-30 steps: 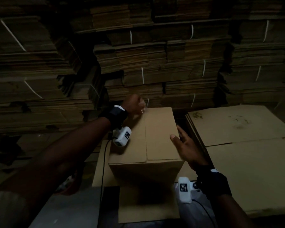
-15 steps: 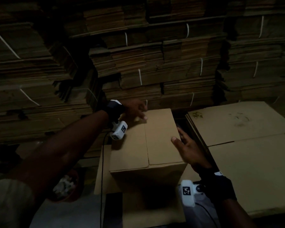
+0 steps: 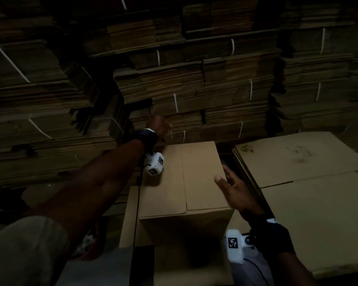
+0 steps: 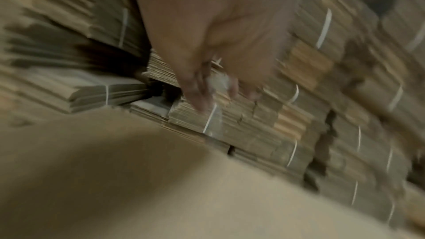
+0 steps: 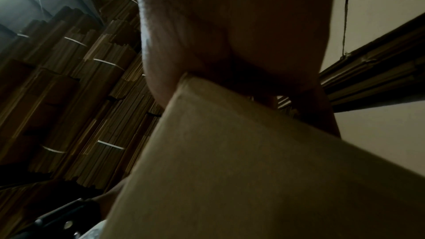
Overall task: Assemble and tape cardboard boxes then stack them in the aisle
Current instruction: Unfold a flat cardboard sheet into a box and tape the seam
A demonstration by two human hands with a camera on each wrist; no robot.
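A brown cardboard box (image 3: 194,178) stands upright in the middle with its top flaps folded shut and the seam running away from me. My left hand (image 3: 160,125) hovers above and just past the box's far left corner. In the blurred left wrist view its fingers (image 4: 197,86) pinch a small clear strip of tape (image 4: 218,82) above the box top (image 4: 115,179). My right hand (image 3: 234,188) clasps the box's right top edge, thumb on the flap and fingers down the side. The right wrist view shows that edge (image 5: 230,170) seated in the palm.
Strapped bundles of flat cardboard (image 3: 194,89) form a wall right behind the box. A pile of large flat sheets (image 3: 308,182) lies close on the right. The box sits on a flat sheet (image 3: 130,213). A dim round container (image 3: 87,244) is at lower left.
My left hand has lifted off the box's far top edge and risen up and back. The right hand has stayed on the right edge.
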